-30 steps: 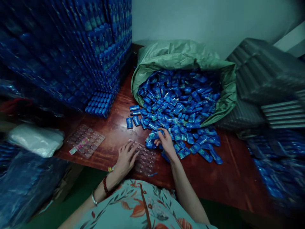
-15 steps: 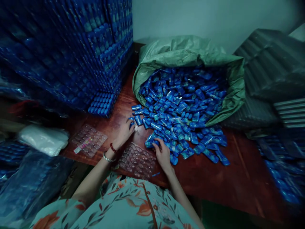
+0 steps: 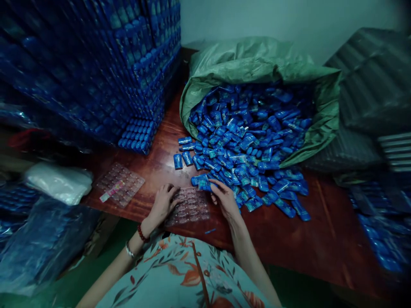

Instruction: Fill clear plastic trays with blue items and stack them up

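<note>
A clear plastic tray (image 3: 192, 206) with rows of moulded hollows lies on the table before me. My left hand (image 3: 164, 202) is at its left edge, fingers bent and closed on the rim. Across the tray's upper right corner, my right hand (image 3: 224, 199) pinches a small blue wrapped packet (image 3: 204, 184) between thumb and fingers. Another blue packet lies right behind it, and I cannot tell whether it is held too. Beyond, two blue packets (image 3: 177, 161) stand apart at the left end of a loose heap (image 3: 244, 164) of the same packets.
A green woven sack (image 3: 326, 115) lies open, spilling the heap onto the red-brown table (image 3: 324, 239). Tall stacks of filled blue trays (image 3: 136, 134) rise at left. A second clear tray (image 3: 123, 188) and a white plastic bag (image 3: 59, 183) lie left. Grey stacked trays (image 3: 369, 85) stand right.
My left hand has let go of a blue packet near the heap's left end and drawn back to the tray. The right hand has lifted slightly with its packet, now over the tray's corner.
</note>
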Demonstrator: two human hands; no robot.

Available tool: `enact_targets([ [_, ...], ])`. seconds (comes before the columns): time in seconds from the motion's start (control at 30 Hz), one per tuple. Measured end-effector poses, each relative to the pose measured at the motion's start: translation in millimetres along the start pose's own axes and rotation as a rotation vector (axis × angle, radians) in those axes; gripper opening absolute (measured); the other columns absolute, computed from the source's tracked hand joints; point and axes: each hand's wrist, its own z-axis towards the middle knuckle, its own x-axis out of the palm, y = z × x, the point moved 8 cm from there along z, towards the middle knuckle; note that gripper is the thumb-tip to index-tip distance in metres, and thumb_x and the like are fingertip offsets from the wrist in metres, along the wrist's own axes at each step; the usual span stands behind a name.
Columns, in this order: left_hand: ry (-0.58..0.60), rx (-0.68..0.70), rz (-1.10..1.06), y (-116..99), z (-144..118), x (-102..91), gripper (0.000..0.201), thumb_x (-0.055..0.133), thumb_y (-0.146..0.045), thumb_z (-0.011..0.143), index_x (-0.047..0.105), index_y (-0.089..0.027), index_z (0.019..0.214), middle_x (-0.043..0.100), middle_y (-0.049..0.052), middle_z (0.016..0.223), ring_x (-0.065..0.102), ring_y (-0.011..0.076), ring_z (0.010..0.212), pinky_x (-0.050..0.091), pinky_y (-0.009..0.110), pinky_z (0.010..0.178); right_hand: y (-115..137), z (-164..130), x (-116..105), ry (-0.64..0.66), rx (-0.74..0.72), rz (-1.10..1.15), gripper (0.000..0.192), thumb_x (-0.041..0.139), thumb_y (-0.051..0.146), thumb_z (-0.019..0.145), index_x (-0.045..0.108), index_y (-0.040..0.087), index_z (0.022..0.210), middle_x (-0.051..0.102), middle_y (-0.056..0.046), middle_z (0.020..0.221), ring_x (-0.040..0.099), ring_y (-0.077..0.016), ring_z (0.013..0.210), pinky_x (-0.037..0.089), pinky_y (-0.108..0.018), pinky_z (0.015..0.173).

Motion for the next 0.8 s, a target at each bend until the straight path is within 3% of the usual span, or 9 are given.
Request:
enact_targets([
  [0.13,-0.009,0.044,-0.041,-3.9,5.9,4.7,0.039,0.056,-0.039,0.086,0.055,-0.022,0.122,0.052,0.01,0.111,0.047,0.0258,0.101,0.042,0.04,0.084,-17.4,-12.1,10.4,0.075,0.056,-0.014,0.054,0.077,0.04,0.06,0.059,0.018,0.106,0.059,0.005,0.056,0.053,-0.011,0.044,0.042,-0.021,0.041],
  [0.23,-0.007,0.074,-0.063,-3.2,9.3,7.9,0.04,0.058,-0.039,0.085,0.058,-0.022,0.12,0.052,0.011,0.111,0.047,0.0266,0.103,0.042,0.041,0.085,-16.3,-14.6,12.8,0.003,-0.032,-0.202,0.044,0.067,0.043,0.071,0.06,0.017,0.106,0.055,0.006,0.045,0.05,-0.0119,0.037,0.04,-0.022,0.04],
  [0.3,-0.005,0.096,-0.076,-2.2,10.9,8.7,0.04,0.059,-0.039,0.085,0.058,-0.023,0.121,0.052,0.011,0.111,0.047,0.0265,0.103,0.042,0.041,0.086,-4.1,-16.4,16.8,-0.038,-0.154,-0.393,0.034,0.06,0.043,0.079,0.062,0.019,0.104,0.058,0.005,0.048,0.053,-0.0133,0.04,0.043,-0.023,0.044],
  [0.4,0.007,0.113,-0.087,-0.9,12.5,9.0,0.042,0.059,-0.039,0.084,0.057,-0.024,0.123,0.052,0.011,0.11,0.048,0.0265,0.102,0.042,0.041,0.086,17.0,-21.2,30.5,-0.034,-0.36,-0.676,0.027,0.053,0.04,0.086,0.064,0.02,0.101,0.07,-0.002,0.074,0.065,-0.018,0.065,0.05,-0.027,0.063],
  [0.5,0.022,0.114,-0.104,-0.4,13.5,9.4,0.041,0.059,-0.037,0.084,0.057,-0.024,0.124,0.052,0.011,0.111,0.047,0.0266,0.102,0.043,0.041,0.086,23.1,-23.8,42.5,0.003,-0.476,-0.878,0.027,0.048,0.035,0.091,0.061,0.02,0.109,0.07,-0.007,0.099,0.067,-0.0214,0.087,0.049,-0.03,0.077],
  [0.67,0.059,0.133,-0.14,-2.5,16.0,11.2,0.038,0.058,-0.033,0.085,0.058,-0.023,0.122,0.051,0.01,0.111,0.047,0.0252,0.101,0.043,0.04,0.086,13.8,-21.8,52.5,0.117,-0.506,-1.012,0.029,0.044,0.029,0.093,0.056,0.021,0.118,0.068,-0.007,0.109,0.065,-0.0203,0.096,0.048,-0.028,0.081],
  [0.8,0.091,0.168,-0.164,-6.0,18.0,12.9,0.038,0.059,-0.03,0.085,0.057,-0.025,0.123,0.051,0.009,0.11,0.047,0.0244,0.1,0.043,0.04,0.087,14.8,-19.4,56.3,0.105,-0.417,-1.142,0.029,0.043,0.033,0.094,0.055,0.02,0.117,0.069,-0.006,0.102,0.066,-0.0196,0.091,0.047,-0.026,0.076],
])
